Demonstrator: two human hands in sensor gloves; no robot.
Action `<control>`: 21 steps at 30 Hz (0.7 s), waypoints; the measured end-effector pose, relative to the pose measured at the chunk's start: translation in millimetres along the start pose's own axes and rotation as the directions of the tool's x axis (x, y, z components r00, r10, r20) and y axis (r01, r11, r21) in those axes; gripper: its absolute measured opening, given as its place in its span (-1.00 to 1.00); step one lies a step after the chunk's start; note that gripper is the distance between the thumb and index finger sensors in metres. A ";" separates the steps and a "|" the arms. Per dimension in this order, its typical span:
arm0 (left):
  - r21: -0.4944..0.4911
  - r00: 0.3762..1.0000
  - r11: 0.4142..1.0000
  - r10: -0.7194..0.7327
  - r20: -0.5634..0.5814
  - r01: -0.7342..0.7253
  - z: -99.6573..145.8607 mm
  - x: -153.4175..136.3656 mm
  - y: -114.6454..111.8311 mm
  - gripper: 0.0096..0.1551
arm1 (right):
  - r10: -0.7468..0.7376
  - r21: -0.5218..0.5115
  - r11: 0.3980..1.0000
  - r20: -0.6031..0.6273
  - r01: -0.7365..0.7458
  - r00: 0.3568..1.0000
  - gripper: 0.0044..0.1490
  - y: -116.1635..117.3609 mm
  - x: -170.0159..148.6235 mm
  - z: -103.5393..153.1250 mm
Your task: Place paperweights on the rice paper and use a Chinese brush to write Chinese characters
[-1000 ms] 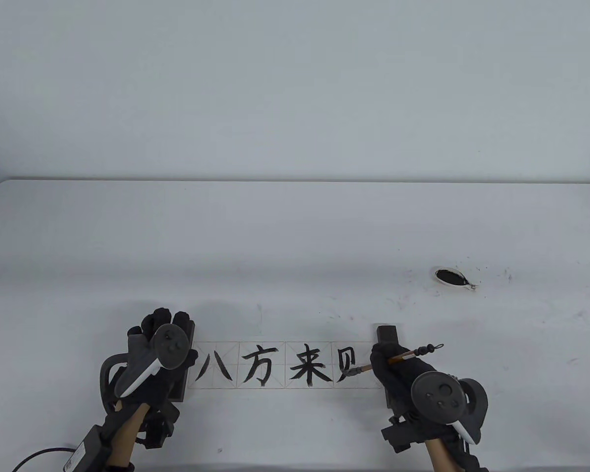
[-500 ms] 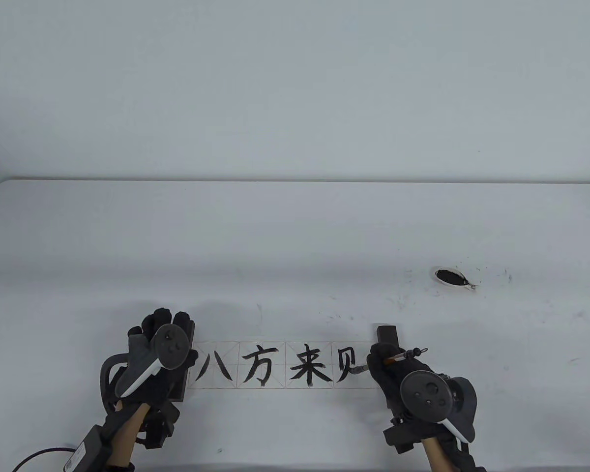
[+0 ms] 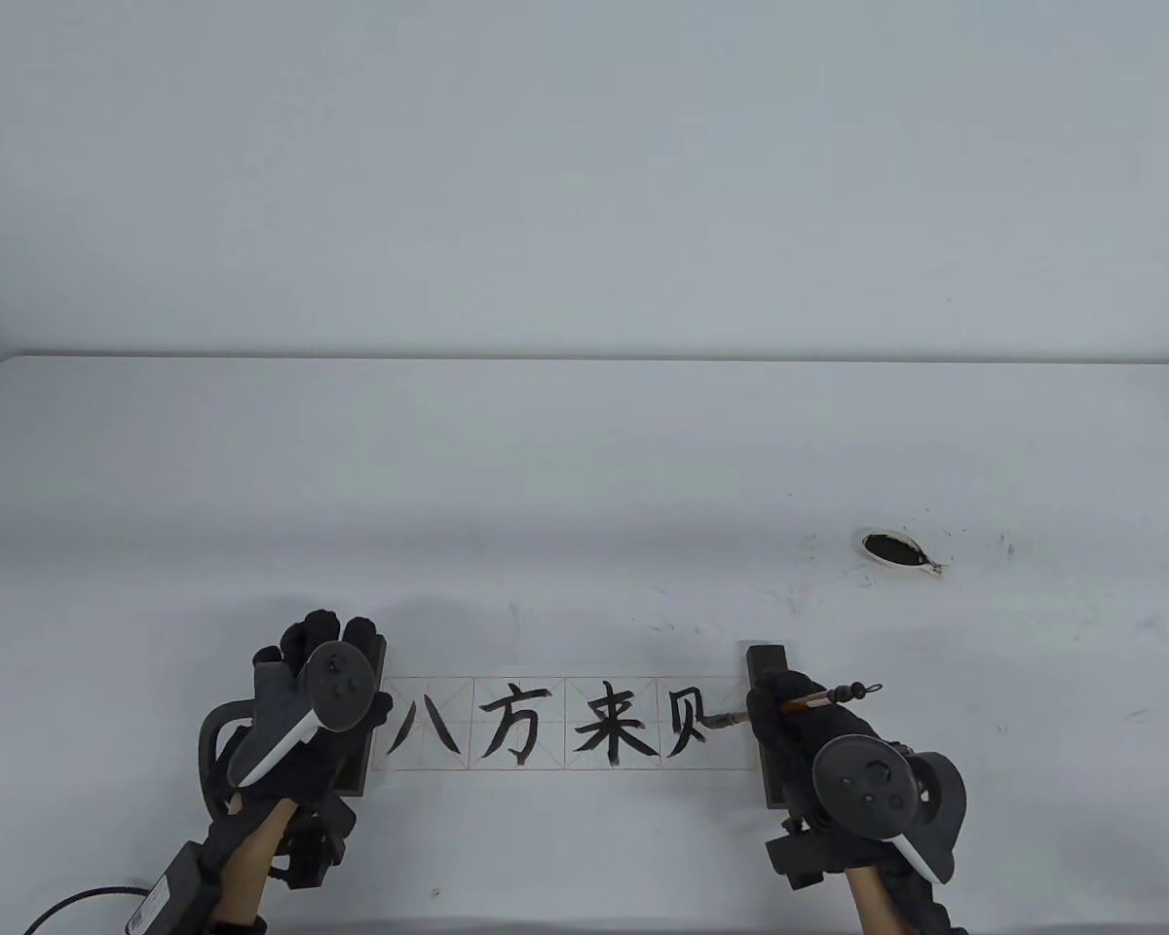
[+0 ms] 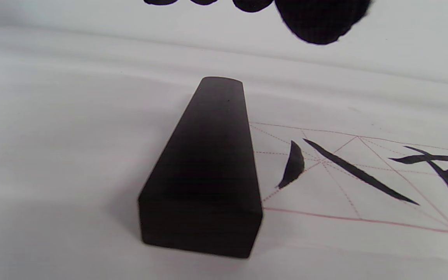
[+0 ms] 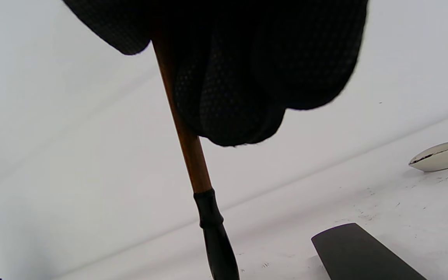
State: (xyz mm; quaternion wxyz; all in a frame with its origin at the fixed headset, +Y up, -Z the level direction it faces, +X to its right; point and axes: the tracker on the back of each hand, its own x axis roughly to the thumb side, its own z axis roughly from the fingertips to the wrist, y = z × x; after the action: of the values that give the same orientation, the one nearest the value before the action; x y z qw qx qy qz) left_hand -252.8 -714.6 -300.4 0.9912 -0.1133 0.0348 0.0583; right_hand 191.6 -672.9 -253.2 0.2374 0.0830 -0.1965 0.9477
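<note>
A strip of gridded rice paper (image 3: 731, 755) lies near the table's front edge and carries several black characters. A dark paperweight (image 4: 208, 167) sits on its left end. My left hand (image 3: 326, 633) lies over that weight with relaxed fingers, and its fingertips (image 4: 317, 19) hang beyond the far end. A second dark paperweight (image 3: 768, 662) holds the right end and is partly hidden by my right hand (image 3: 774, 711). That hand grips the brown-handled brush (image 3: 823, 697). The black brush head (image 5: 216, 241) points down-left, just right of the last character.
A small white ink dish (image 3: 896, 550) with black ink stands behind and to the right, and ink specks dot the table around it. The same dish (image 5: 441, 155) shows at the right edge of the right wrist view. A cable trails off the bottom left.
My right hand shifted left and then back right with the brush. The tip now sits slightly higher and further right of the last character. The left hand has stayed still.
</note>
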 end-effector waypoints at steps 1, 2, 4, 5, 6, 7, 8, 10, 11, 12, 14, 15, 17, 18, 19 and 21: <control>-0.001 1.000 1.000 -0.001 0.000 0.001 0.0 0.1 -0.2 -0.02 | -0.004 -0.004 1.000 -0.006 0.004 1.000 -0.48 -0.5 -1.2 -0.4; -0.001 1.000 1.000 -0.002 0.000 0.002 0.0 0.1 -0.2 -0.02 | -0.007 -0.007 1.000 -0.012 0.007 1.000 -0.48 -1.2 -2.3 -0.5; 0.001 1.000 1.000 -0.004 0.002 0.004 0.0 0.3 -0.2 -0.02 | -0.012 -0.017 1.000 -0.020 0.012 1.000 -0.48 -2.3 -4.8 -1.0; 0.003 1.000 1.000 -0.005 0.003 0.005 0.1 0.4 0.0 -0.02 | -0.013 -0.019 1.000 -0.027 0.013 1.000 -0.48 -3.0 -6.6 -1.3; 0.004 1.000 1.000 -0.004 0.003 0.004 0.0 0.3 -0.1 -0.02 | -0.015 -0.021 1.000 -0.029 0.014 0.999 -0.48 -3.3 -7.3 -1.3; 0.007 1.000 1.000 -0.004 0.005 0.004 0.1 0.3 0.0 -0.02 | -0.020 -0.025 1.000 -0.032 0.019 0.999 -0.48 -3.8 -8.7 -1.6; 0.008 1.000 1.000 -0.004 0.005 0.004 0.0 0.1 -0.1 -0.02 | -0.022 -0.026 0.999 -0.034 0.021 0.999 -0.48 -3.9 -9.4 -1.7; 0.010 1.000 1.000 -0.003 0.006 0.003 -0.1 -0.4 -0.3 -0.02 | -0.026 -0.028 0.999 -0.038 0.025 0.999 -0.48 -4.1 -10.9 -1.9; 0.010 1.000 1.000 -0.002 0.005 0.002 -0.1 -0.6 -0.4 -0.02 | -0.029 -0.025 0.999 -0.038 0.028 0.999 -0.48 -3.8 -11.3 -2.1; 0.010 1.000 1.000 -0.001 0.005 0.001 0.1 -0.8 -0.5 -0.02 | -0.028 -0.023 0.999 -0.039 0.027 0.999 -0.48 -3.6 -11.3 -2.1; 0.010 1.000 1.000 0.001 0.004 -0.001 0.2 -1.2 -0.6 -0.02 | -0.020 -0.011 1.000 -0.035 0.019 0.999 -0.49 -1.9 -11.0 -2.5; 0.010 1.000 1.000 0.002 0.004 -0.003 0.2 -1.3 -0.5 -0.02 | -0.017 -0.002 1.000 -0.034 0.017 0.999 -0.48 -0.9 -10.8 -2.6; 0.010 1.000 1.000 0.002 0.004 -0.002 0.2 -1.4 -0.7 -0.02 | -0.012 0.003 1.000 -0.032 0.012 0.999 -0.48 0.1 -10.2 -2.7; 0.010 1.000 1.000 0.002 0.004 -0.002 0.2 -1.4 -0.8 -0.02 | -0.008 0.003 1.000 -0.032 0.008 0.999 -0.48 0.4 -10.1 -2.9; 0.009 1.000 1.000 0.001 0.004 -0.001 0.1 -1.4 -1.0 -0.02 | -0.008 0.004 1.000 -0.032 0.008 0.999 -0.48 0.6 -10.2 -2.9; 0.008 1.000 1.000 0.000 0.004 0.000 0.2 -1.4 -1.1 -0.02 | -0.012 0.012 1.000 -0.033 0.013 0.999 -0.48 1.0 -10.0 -3.2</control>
State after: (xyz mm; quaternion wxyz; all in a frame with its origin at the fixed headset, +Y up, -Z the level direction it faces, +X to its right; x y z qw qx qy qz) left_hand -254.0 -715.8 -299.9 0.9918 -0.1091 0.0329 0.0585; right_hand 199.6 -676.6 -259.0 0.2460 0.0699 -0.1861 0.9487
